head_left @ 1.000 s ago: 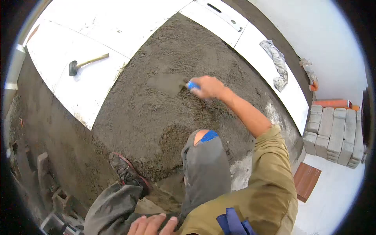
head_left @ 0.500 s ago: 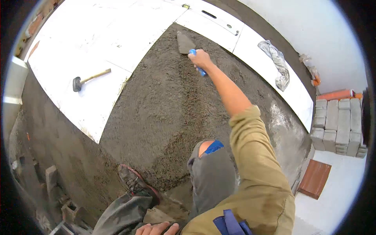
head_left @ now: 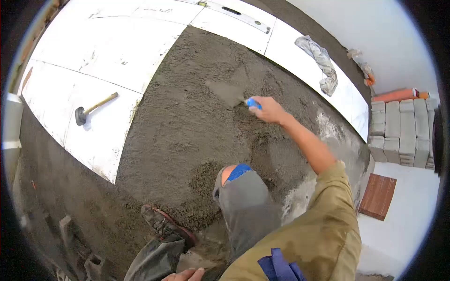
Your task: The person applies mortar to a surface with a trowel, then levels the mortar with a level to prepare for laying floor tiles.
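Note:
My right hand [head_left: 270, 110] is wrapped around the blue handle of a trowel [head_left: 228, 93]. The trowel's grey blade lies against the wet mortar bed [head_left: 173, 117], pointing to the upper left. Low in the view, only the fingers of my left hand [head_left: 185, 275] show, lying by my trouser leg with nothing visible in them; the rest is cut off by the frame edge. Large white tiles [head_left: 105, 70] border the mortar on the left, and a row of white tiles [head_left: 302, 56] runs along its far right side.
A mallet [head_left: 96, 108] rests on the left tiles. On the far tiles lie a spirit level [head_left: 239, 17] and a crumpled grey plastic bag or cloth [head_left: 321, 63]. Stacked grey blocks [head_left: 401, 126] and a brown tile [head_left: 377, 196] are at right. Hollow blocks [head_left: 93, 267] lie lower left.
My right hand has come nearer and to the right, bringing the trowel back over the mortar from the far tile corner. The mortar there looks smoother. The view has shifted slightly.

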`<state>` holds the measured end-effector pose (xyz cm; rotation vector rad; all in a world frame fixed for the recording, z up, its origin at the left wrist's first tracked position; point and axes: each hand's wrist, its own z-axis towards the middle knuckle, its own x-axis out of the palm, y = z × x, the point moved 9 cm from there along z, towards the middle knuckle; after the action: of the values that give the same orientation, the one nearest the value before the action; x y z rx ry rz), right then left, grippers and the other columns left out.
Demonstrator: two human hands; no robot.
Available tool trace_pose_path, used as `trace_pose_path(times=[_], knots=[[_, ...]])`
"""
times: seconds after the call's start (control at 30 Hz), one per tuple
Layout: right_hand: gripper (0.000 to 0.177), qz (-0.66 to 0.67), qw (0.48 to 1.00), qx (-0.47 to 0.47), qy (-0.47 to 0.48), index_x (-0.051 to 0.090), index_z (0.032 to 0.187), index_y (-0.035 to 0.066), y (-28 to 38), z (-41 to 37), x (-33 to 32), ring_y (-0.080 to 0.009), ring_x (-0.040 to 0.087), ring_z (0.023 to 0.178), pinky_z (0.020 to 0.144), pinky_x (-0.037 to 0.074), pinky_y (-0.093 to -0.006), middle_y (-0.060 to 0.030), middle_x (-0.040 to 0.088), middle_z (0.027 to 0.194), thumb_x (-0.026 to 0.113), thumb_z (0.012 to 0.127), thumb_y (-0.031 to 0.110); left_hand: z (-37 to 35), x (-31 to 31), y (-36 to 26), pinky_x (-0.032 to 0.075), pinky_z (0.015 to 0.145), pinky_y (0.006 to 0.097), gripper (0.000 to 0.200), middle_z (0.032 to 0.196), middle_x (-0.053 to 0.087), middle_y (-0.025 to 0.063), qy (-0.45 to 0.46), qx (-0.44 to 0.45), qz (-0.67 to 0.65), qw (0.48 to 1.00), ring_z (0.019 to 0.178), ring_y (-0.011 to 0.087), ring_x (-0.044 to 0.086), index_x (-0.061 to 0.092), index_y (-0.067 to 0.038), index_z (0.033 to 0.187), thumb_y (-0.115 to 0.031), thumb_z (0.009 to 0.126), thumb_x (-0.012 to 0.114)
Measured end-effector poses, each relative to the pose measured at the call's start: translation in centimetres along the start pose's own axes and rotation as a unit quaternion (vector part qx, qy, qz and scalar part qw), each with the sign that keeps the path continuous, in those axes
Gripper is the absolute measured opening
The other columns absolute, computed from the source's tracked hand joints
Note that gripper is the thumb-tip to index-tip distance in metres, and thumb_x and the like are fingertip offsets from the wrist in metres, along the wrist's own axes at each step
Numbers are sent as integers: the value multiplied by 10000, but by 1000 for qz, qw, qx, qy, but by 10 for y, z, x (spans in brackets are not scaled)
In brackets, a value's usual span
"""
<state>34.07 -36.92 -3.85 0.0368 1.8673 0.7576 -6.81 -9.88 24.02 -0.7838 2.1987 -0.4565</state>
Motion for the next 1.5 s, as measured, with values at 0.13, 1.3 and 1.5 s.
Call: trace_pose_path(times=[0.13, 1.3, 1.5], knots=[[474, -39, 995, 73, -54, 614, 1277, 155, -60, 46, -19, -380, 643, 1062, 926, 507, -486, -183, 674, 1154, 597, 882, 416, 3, 2, -8, 432, 967, 427, 395, 1245, 613, 139, 17, 17, 28, 999, 1105, 346, 569, 602, -68, 1286, -113, 894, 627], [297, 337, 884, 273, -177, 529, 991, 24, -88, 15, -33, -199, 593, 577, 488, 528, -374, -85, 574, 751, 570, 950, 315, 3, 6, -16, 424, 952, 425, 426, 1258, 597, 146, 18, 61, 36, 997, 1117, 330, 561, 546, -66, 1334, -132, 921, 626], [274, 531, 771, 247, -251, 491, 914, 0, -63, 67, 21, -189, 564, 526, 430, 502, -363, -83, 530, 700, 522, 954, 269, 12, 8, -15, 428, 952, 419, 419, 1250, 601, 133, 35, 55, 47, 997, 1121, 324, 559, 560, -66, 1324, -137, 916, 626]])
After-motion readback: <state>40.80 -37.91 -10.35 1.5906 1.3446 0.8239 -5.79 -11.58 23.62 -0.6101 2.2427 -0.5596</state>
